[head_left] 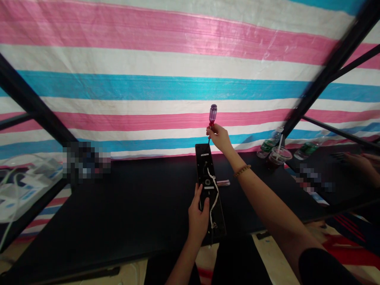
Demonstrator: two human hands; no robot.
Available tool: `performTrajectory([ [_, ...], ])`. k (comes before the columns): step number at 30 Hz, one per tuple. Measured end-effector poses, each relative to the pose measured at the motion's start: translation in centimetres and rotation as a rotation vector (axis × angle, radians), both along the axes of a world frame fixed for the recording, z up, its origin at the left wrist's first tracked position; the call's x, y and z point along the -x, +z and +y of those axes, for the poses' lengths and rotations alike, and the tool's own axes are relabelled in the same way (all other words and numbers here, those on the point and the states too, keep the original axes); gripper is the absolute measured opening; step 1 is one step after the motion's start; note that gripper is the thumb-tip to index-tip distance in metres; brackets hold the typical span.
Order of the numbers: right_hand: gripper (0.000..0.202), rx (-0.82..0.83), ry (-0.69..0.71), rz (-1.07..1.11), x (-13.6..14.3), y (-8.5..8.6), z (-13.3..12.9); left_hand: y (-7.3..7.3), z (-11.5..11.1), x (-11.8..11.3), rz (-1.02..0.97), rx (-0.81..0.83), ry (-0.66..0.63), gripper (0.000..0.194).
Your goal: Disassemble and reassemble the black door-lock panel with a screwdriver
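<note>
A long black panel point(203, 161) lies lengthwise away from me on the dark table, with a white cord point(216, 194) running along its face. Holding a screwdriver point(213, 113) upright, my right hand point(219, 136) pinches it below its purple and red handle. The shaft points down at the far right corner of the panel; whether the tip sits in a screw is too small to tell. My left hand point(198, 217) rests with fingers spread on the panel's near left side.
A small pinkish bundle point(223, 183) lies right of the panel. Further right stand a plastic bottle point(268, 144), a drink cup with straw point(279, 156) and another bottle point(310, 148). Another person's hand point(360, 162) is at far right. Power strips point(23, 194) lie left. Black frame bars point(38, 103) rise on both sides.
</note>
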State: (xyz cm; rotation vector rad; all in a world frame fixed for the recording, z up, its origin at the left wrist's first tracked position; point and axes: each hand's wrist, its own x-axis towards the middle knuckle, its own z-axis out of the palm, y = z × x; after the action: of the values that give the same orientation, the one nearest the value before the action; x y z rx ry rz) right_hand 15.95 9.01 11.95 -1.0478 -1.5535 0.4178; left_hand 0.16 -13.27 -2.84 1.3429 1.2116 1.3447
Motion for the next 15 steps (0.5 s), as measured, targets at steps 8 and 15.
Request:
performTrajectory([
  [8,0.023,0.008,0.029,0.089,-0.28,-0.22,-0.03,-0.31,0.11,0.00,0.012,0.011,-0.020,0.049],
  [15,0.027,-0.046,0.016,0.093,-0.47,-0.37,-0.85,-0.58,0.11,0.00,0.025,-0.015,-0.004,0.048],
])
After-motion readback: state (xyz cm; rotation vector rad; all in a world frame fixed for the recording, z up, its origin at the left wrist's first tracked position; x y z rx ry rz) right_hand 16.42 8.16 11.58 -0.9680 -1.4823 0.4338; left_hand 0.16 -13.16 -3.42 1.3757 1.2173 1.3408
